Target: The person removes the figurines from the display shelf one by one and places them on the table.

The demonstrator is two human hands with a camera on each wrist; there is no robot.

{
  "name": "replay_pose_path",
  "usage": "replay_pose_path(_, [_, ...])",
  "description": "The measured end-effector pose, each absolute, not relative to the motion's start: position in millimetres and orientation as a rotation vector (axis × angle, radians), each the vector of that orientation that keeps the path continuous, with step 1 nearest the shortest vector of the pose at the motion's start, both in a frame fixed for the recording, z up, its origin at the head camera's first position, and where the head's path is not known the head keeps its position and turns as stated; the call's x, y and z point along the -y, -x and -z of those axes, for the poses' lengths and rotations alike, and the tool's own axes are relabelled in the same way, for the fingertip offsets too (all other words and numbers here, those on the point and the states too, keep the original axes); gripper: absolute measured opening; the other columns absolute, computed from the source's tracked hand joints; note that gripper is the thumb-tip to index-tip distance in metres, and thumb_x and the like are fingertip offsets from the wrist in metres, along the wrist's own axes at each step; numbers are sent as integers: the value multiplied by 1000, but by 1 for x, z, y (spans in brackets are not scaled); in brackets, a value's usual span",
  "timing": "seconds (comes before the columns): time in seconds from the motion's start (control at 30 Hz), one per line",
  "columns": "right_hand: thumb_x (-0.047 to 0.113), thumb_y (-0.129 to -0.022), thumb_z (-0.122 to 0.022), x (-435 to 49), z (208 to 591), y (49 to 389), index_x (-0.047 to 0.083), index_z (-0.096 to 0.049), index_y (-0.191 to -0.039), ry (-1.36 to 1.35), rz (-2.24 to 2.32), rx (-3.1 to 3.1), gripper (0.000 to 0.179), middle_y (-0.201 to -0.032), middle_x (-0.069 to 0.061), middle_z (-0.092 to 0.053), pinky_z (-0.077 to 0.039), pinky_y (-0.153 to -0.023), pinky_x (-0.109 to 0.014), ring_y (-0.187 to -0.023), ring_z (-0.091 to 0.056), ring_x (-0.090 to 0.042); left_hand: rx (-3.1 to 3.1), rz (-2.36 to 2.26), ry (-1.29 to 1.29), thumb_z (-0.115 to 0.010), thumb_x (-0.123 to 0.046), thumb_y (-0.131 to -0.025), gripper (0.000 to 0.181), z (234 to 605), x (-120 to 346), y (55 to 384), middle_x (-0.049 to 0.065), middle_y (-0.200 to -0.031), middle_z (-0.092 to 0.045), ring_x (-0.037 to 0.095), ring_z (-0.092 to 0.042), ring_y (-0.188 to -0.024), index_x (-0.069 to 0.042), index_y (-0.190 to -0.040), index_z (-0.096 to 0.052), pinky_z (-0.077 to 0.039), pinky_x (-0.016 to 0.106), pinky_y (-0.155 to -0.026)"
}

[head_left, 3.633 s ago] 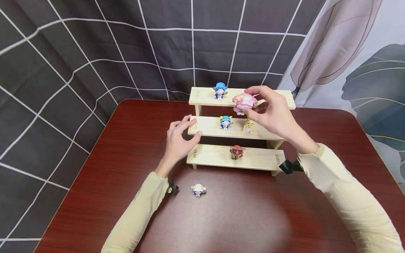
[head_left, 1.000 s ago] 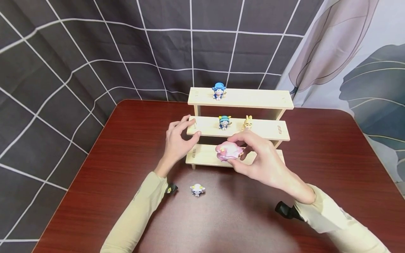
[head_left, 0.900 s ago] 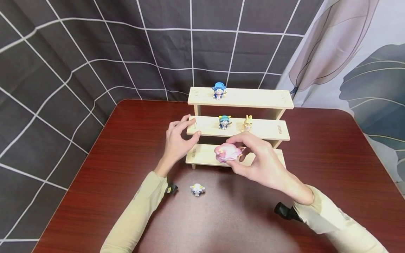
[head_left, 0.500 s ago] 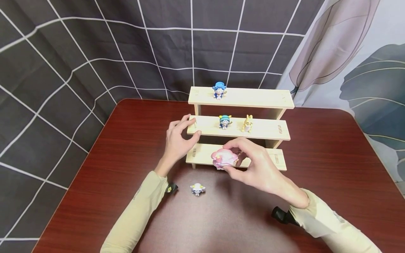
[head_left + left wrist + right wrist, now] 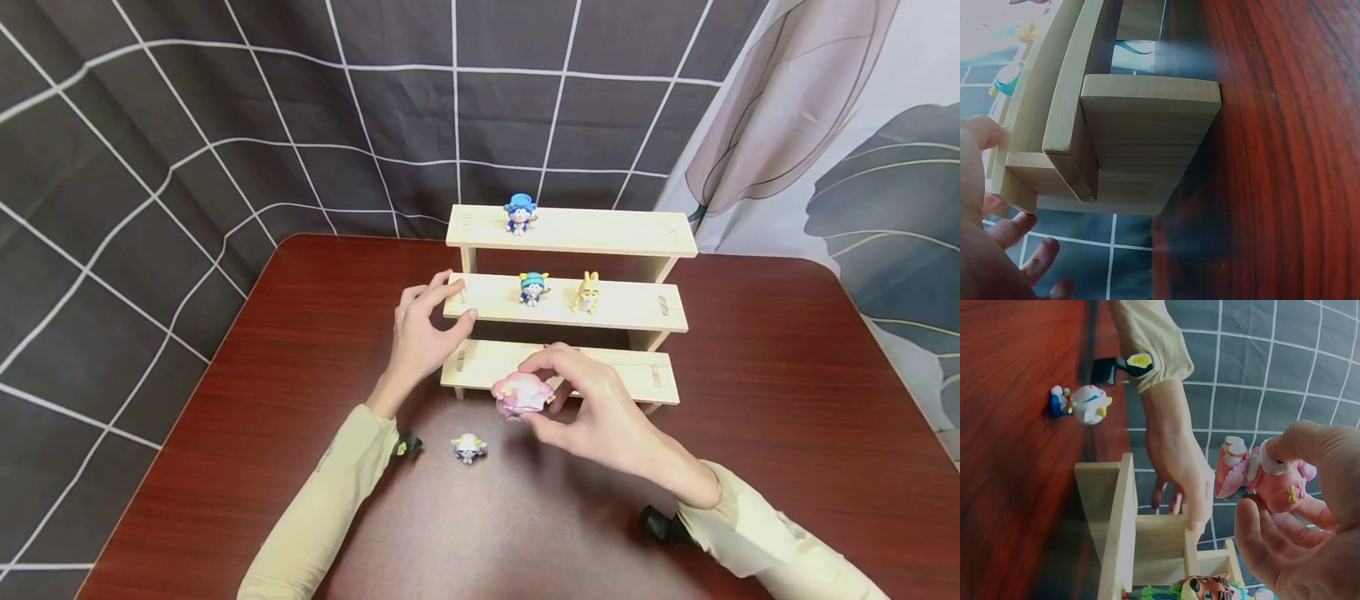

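Observation:
My right hand (image 5: 588,408) pinches a pink figurine (image 5: 519,393) between thumb and fingers, in front of the bottom tier. The right wrist view shows the pink figurine (image 5: 1275,478) with a small yellow bow, held in the air. My left hand (image 5: 427,325) grips the left end of the middle tier of a three-tier wooden display shelf (image 5: 487,298). On the table, between the forearms, stands a white figurine (image 5: 468,448) with yellow horns. A fox figurine with dark glasses (image 5: 1204,587) is on the bottom tier, mostly hidden behind my right hand in the head view.
A blue-hatted figurine (image 5: 520,215) stands on the top tier. The middle tier bears a teal-hatted figurine (image 5: 532,289) and a yellow rabbit figurine (image 5: 587,293). The dark red table (image 5: 300,350) backs onto a grey checked curtain (image 5: 397,108).
The right hand has carried the pink figurine from beside the top tier down and toward the front left, past the bottom tier. My left hand keeps its place on the shelf.

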State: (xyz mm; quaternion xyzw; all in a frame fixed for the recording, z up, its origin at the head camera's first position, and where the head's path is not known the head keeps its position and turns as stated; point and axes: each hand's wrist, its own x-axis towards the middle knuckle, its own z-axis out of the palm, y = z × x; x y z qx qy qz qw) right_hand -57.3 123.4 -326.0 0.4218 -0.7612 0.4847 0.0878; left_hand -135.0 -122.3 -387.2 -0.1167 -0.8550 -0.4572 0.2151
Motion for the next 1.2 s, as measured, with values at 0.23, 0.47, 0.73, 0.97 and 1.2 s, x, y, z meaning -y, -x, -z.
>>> replay_pose_path(0.23, [-4,-69,-83,-123,334,53,10,-64,-113,-1249,-1408,2291,50,-102,2,-64,-51,-59,-22,-80,-58,-11,2354,1251,329,-77,-26,-82,44,388,123,137,3,-137,-61,29,-51,-109,-12,-124,-73,-35,51,-93])
replay_pose_path(0.47, [-6,-68,-83,-124,343,48,8,-63,-114,-1243,-1438,2288,52,-104,-3,-64,-51,-59,-24,-80,-58,-13,2362,1259,308,-77,-27,-81,45,389,122,137,0,-138,-61,28,-50,-109,-13,-124,-73,-35,51,-93])
replay_pose_path(0.73, [-6,-68,-82,-126,351,43,7,-63,-114,-1230,-1430,2294,51,-104,-3,-64,-51,-60,-22,-80,-59,-12,2365,1259,315,-77,-28,-82,45,389,122,137,0,-138,-60,27,-50,-109,-13,-125,-73,-35,51,-94])
replay_pose_path(0.97, [-5,-70,-82,-125,360,40,9,-63,-114,-1231,-1449,2322,50,-103,1,-63,-51,-58,-21,-75,-59,-9,2371,1253,314,-76,-28,-83,45,388,122,137,1,-138,-60,27,-50,-109,-13,-125,-73,-34,51,-94])
replay_pose_path(1.2, [-7,-68,-84,-125,375,37,7,-62,-114,-1232,-1477,2322,52,-99,0,-62,-51,-55,-23,-74,-59,-10,2363,1257,320,-77,-27,-83,45,388,122,137,4,-138,-61,28,-50,-110,-13,-125,-73,-34,52,-94])
